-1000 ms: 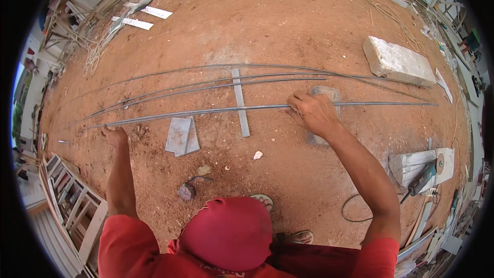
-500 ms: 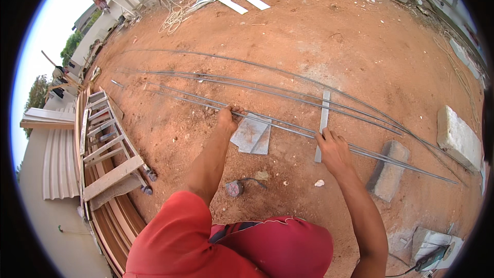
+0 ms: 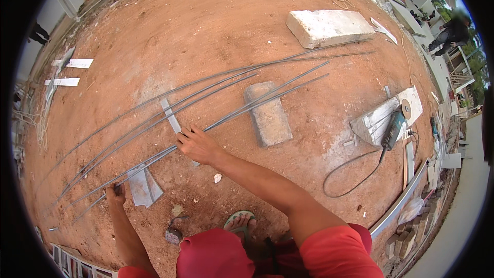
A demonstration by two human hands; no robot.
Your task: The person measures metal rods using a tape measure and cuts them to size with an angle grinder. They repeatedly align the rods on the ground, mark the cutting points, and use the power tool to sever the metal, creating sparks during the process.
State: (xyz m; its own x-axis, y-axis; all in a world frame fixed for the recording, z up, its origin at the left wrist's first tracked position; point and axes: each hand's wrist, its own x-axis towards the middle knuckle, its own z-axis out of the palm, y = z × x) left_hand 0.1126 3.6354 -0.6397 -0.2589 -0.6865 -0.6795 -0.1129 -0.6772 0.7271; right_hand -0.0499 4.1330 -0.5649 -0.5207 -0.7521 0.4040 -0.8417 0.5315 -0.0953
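Note:
A pair of long thin steel rods slants over the reddish dirt. My left hand is closed around them near their lower left part, fingertips partly hidden. My right hand is on the same rods farther along, its fingers bent over them and slightly apart. Just beyond it a flat grey metal bar lies crosswise beneath the rods. More long rods run roughly alongside on the far side. Grey flat plates lie by my left hand, and a round tape measure sits nearer me.
A grey concrete block lies under the rods' right part, with a large white block beyond. At right, an angle grinder rests against a pale slab, its cord looped on the dirt. People stand far off.
The view has swung to the right, bringing the grinder and distant people fully into sight. Both hands remain on the same pair of rods.

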